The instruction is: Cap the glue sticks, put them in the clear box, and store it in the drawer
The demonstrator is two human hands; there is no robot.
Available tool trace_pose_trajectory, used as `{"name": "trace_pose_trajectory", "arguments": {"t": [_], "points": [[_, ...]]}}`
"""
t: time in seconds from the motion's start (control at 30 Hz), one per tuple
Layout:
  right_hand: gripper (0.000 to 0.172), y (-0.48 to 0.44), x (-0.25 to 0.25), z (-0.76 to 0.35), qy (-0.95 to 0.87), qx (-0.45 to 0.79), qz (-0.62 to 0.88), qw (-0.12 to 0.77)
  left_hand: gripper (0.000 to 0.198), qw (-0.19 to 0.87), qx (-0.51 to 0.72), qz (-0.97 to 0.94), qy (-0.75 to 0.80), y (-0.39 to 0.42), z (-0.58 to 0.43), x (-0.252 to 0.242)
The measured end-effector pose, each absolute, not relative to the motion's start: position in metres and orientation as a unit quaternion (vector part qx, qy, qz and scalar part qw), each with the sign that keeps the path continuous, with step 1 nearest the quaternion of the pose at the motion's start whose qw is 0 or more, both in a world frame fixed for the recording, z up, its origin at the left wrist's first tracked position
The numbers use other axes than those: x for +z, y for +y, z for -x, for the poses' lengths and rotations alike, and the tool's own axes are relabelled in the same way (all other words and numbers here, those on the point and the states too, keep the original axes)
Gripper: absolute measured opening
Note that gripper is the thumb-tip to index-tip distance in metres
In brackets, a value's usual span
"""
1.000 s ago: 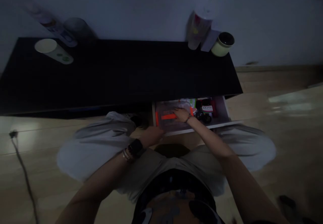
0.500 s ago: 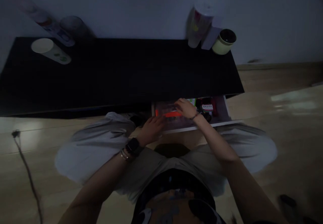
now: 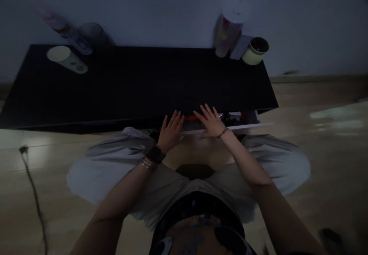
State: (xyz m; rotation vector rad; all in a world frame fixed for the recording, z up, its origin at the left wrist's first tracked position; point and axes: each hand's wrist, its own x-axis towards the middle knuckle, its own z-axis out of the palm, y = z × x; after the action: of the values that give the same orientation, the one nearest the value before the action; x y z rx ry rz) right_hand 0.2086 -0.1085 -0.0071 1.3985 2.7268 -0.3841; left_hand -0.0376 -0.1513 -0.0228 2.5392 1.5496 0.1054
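A pale-rimmed drawer (image 3: 248, 126) juts partly out beneath the front edge of the black desk (image 3: 149, 82), toward its right corner, an orange-red item (image 3: 189, 117) showing inside. The right hand (image 3: 213, 125) is over the drawer's rim, the left hand (image 3: 169, 133) by its left end; both hands' fingers are spread, released. A pale jar (image 3: 253, 58) stands near the back right corner.
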Motion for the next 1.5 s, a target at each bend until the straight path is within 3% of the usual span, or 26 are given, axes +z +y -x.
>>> {"name": "trace_pose_trajectory", "arguments": {"t": [0.1,0.27,0.5,0.73,1.2,1.5], "points": [[0.113,-0.104,-0.018,-0.206,0.879,-0.093,-0.467,0.020,0.078,0.070,0.048,-0.839,0.537,-0.143,0.039,-0.031],[0.088,-0.094,-0.031,-0.211,0.867,-0.075,-0.492,-0.025,0.070,0.075,0.074,-0.835,0.540,-0.130,0.045,-0.039],[0.063,-0.090,-0.053,-0.215,0.860,-0.065,-0.497,-0.101,0.050,0.068,0.184,-0.831,0.521,-0.119,0.052,-0.052],[0.046,-0.088,-0.072,-0.208,0.838,-0.045,-0.517,-0.171,0.044,0.052,0.274,-0.804,0.525,-0.110,0.054,-0.076],[0.038,-0.086,-0.094,-0.199,0.808,-0.025,-0.549,-0.211,0.040,0.050,0.308,-0.786,0.534,-0.108,0.055,-0.093],[0.040,-0.088,-0.074,-0.194,0.801,-0.047,-0.569,-0.179,0.043,0.061,0.277,-0.780,0.558,-0.112,0.046,-0.078]]}}
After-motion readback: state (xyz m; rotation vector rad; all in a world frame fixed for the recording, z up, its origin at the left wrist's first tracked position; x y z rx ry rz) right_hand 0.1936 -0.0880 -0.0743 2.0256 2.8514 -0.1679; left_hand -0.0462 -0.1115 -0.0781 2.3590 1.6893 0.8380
